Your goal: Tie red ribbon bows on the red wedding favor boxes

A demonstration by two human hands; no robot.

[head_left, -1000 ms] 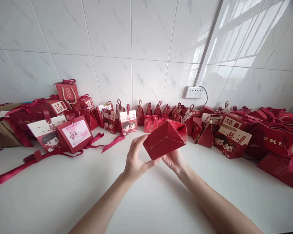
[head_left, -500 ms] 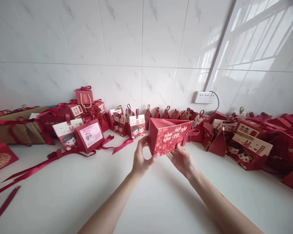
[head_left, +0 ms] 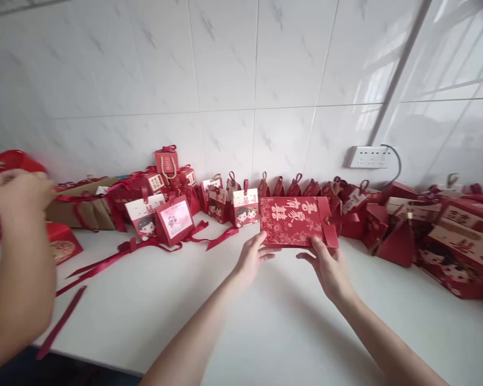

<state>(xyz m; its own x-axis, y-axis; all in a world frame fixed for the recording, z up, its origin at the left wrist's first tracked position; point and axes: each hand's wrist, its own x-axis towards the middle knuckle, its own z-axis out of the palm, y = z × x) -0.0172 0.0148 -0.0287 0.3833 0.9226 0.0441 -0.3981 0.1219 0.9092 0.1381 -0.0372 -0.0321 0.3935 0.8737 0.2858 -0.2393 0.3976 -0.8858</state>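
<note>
A red gift box (head_left: 293, 221) with gold lettering and a flower print is held above the white table, lying on its side with its ribbon loop pointing right. My left hand (head_left: 254, 256) grips the box's lower left corner, thumb in front and fingers beneath. At the lower right edge my right hand (head_left: 329, 262) pinches it, thumb on the front face and fingers under it. The box's back and underside are hidden. Just behind its left end stands a small cream and red box (head_left: 246, 208) with a cartoon couple.
Rows of red gift boxes (head_left: 400, 244) line the tiled wall. Ribbons (head_left: 100, 266) lie across the table's left part, near a box with a pink picture (head_left: 176, 221). A co-worker's hand (head_left: 18, 187) and forearm reach in at far left. A power strip (head_left: 370, 157) sits by the wall.
The box has turned so its printed front faces me, and its open-looking side is no longer visible. The view has shifted left, and the co-worker's arm has come into view.
</note>
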